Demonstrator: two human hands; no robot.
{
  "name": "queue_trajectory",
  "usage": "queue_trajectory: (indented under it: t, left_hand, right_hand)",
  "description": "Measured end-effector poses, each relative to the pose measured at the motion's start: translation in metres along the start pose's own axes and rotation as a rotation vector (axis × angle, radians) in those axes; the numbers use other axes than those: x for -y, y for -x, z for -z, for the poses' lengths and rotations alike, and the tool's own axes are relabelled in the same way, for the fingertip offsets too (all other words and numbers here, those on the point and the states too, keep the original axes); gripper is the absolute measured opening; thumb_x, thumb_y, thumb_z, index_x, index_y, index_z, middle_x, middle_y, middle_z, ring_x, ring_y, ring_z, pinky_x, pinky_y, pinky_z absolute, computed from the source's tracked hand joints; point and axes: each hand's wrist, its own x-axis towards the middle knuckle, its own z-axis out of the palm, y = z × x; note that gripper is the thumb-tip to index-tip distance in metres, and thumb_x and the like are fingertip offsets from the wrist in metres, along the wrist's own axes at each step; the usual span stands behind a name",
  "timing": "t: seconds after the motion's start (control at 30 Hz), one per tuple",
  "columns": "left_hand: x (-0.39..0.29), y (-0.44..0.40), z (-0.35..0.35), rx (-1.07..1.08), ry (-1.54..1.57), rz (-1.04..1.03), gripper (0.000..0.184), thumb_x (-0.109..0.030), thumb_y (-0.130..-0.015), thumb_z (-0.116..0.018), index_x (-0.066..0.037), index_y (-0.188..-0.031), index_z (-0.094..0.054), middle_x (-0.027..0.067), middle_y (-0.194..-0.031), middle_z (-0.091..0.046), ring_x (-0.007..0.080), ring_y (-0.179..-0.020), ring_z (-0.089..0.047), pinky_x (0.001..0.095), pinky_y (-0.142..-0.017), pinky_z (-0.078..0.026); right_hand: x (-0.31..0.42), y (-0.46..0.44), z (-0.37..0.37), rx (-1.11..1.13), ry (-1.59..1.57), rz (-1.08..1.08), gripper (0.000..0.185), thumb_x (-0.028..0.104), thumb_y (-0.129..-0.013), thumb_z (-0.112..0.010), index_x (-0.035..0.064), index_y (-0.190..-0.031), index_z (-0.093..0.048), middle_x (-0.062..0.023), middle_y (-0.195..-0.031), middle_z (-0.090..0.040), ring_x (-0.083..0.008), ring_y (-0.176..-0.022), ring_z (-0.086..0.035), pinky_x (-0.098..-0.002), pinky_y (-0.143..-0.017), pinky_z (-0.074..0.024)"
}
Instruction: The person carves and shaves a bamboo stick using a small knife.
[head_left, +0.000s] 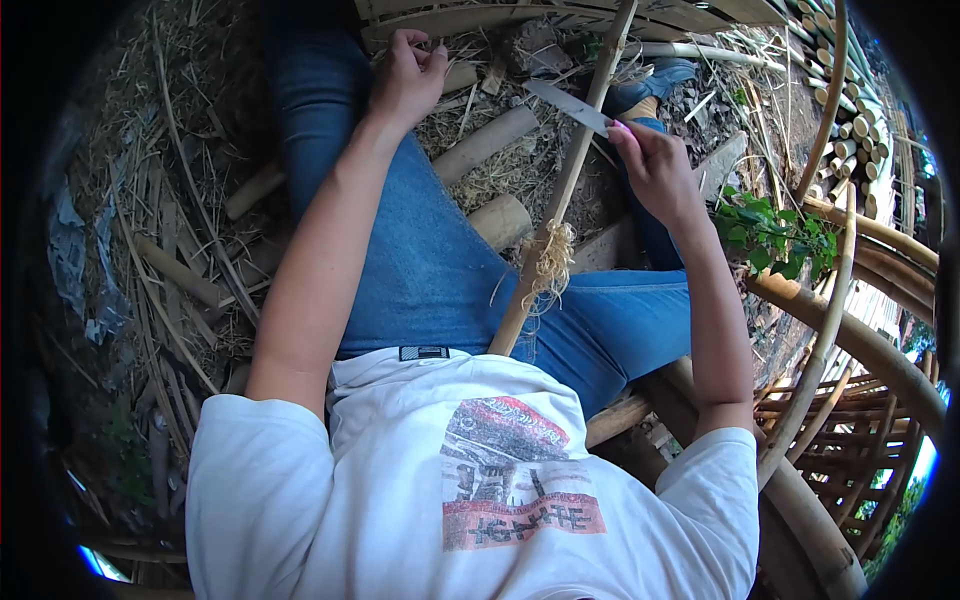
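My right hand is closed around the pink handle of a knife. Its flat metal blade points up and left, reaching the near side of a thin bamboo pole. That pole slants from my lap up to the top of the view, and a tuft of curled shavings clings to its lower part. My left hand is raised over the ground left of the pole, apart from it. Its fingers are curled in with the thumb near the index finger; anything between them is too small to make out.
Cut bamboo pieces lie on straw-littered ground between my legs. A stack of bamboo rises at the upper right. Thick curved bamboo poles and a leafy plant stand close to my right arm. A woven bamboo frame is lower right.
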Motion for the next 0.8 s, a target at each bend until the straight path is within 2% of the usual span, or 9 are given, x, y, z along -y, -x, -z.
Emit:
queue_trajectory:
  t: [0.03,0.13,0.17,0.27,0.3,0.4,0.57,0.7,0.8]
  left_hand:
    - [0.003,0.0,0.002,0.0,-0.008,0.011,0.044,-0.029,-0.101,-0.064,0.002,-0.127,-0.049,0.0079,-0.086,-0.069,0.0142,-0.071,-0.068,0.0301,-0.063,-0.053]
    - [-0.004,-0.003,0.001,0.013,-0.013,0.024,0.043,-0.029,-0.101,-0.064,0.002,-0.127,-0.049,0.0082,-0.087,-0.07,0.0143,-0.072,-0.068,0.0298,-0.064,-0.054]
    - [-0.008,-0.005,0.0,0.019,-0.016,0.023,0.043,-0.028,-0.101,-0.064,0.002,-0.127,-0.049,0.0081,-0.088,-0.069,0.0144,-0.071,-0.068,0.0296,-0.064,-0.054]
    - [-0.012,0.002,-0.002,0.028,-0.024,0.016,0.043,-0.028,-0.101,-0.064,0.002,-0.127,-0.049,0.0078,-0.087,-0.069,0.0145,-0.07,-0.067,0.0295,-0.063,-0.053]
    - [-0.01,0.001,0.002,0.019,-0.033,0.01,0.043,-0.028,-0.101,-0.064,0.003,-0.127,-0.049,0.0077,-0.087,-0.068,0.0145,-0.07,-0.067,0.0295,-0.063,-0.053]
    - [-0.002,0.0,0.004,0.016,0.051,0.03,0.045,-0.029,-0.101,-0.064,0.003,-0.128,-0.048,0.0074,-0.087,-0.068,0.0146,-0.069,-0.067,0.0299,-0.064,-0.054]
    - [-0.01,0.001,-0.002,0.025,0.01,0.007,0.045,-0.029,-0.101,-0.063,0.004,-0.129,-0.048,0.0076,-0.088,-0.068,0.0148,-0.07,-0.068,0.0297,-0.065,-0.054]
    - [0.0,-0.001,0.002,0.022,0.025,0.036,0.046,-0.028,-0.101,-0.064,0.004,-0.13,-0.048,0.0085,-0.09,-0.069,0.0156,-0.07,-0.069,0.0301,-0.065,-0.054]
    - [-0.003,-0.004,-0.001,0.03,-0.006,0.021,0.047,-0.029,-0.101,-0.064,0.003,-0.13,-0.048,0.0088,-0.091,-0.069,0.0165,-0.071,-0.07,0.0304,-0.065,-0.055]
  right_hand:
    - [0.004,0.009,0.001,0.107,-0.059,0.037,0.028,0.025,-0.103,-0.062,-0.0011,-0.099,-0.07,-0.0218,-0.064,-0.055,-0.0352,-0.054,-0.052,-0.0407,-0.056,-0.0449]
    - [0.016,0.002,0.019,0.186,0.052,0.016,0.029,0.025,-0.104,-0.061,-0.0014,-0.1,-0.071,-0.0225,-0.065,-0.056,-0.0339,-0.054,-0.05,-0.0393,-0.057,-0.0456]
    - [0.015,-0.003,0.019,0.132,0.119,0.043,0.031,0.027,-0.104,-0.06,-0.0017,-0.1,-0.071,-0.0228,-0.067,-0.057,-0.0317,-0.054,-0.049,-0.0388,-0.057,-0.0453]
    - [-0.002,-0.01,0.003,-0.028,0.0,-0.083,0.032,0.028,-0.105,-0.059,-0.002,-0.099,-0.071,-0.0224,-0.066,-0.056,-0.0305,-0.053,-0.049,-0.0393,-0.056,-0.0441]
    - [-0.01,-0.005,-0.001,0.023,-0.008,0.005,0.034,0.029,-0.105,-0.059,-0.0024,-0.098,-0.071,-0.022,-0.064,-0.055,-0.0309,-0.051,-0.046,-0.0394,-0.054,-0.0425]
    - [0.012,0.008,0.012,0.302,-0.029,0.041,0.035,0.03,-0.105,-0.06,-0.0027,-0.098,-0.07,-0.0219,-0.064,-0.053,-0.0307,-0.051,-0.043,-0.0391,-0.053,-0.042]
    - [-0.006,0.005,-0.003,-0.084,-0.027,-0.03,0.029,0.025,-0.103,-0.062,-0.0012,-0.1,-0.072,-0.0206,-0.062,-0.054,-0.0246,-0.05,-0.042,-0.0376,-0.052,-0.0412]
    - [0.014,0.018,0.014,0.266,-0.002,0.033,0.026,0.024,-0.103,-0.062,-0.0004,-0.099,-0.072,-0.0215,-0.065,-0.055,-0.0257,-0.05,-0.043,-0.0386,-0.053,-0.0419]
    - [0.004,0.005,0.015,-0.046,0.142,0.068,0.025,0.023,-0.102,-0.064,0.0002,-0.096,-0.071,-0.0208,-0.064,-0.055,-0.0299,-0.051,-0.045,-0.0384,-0.054,-0.042]
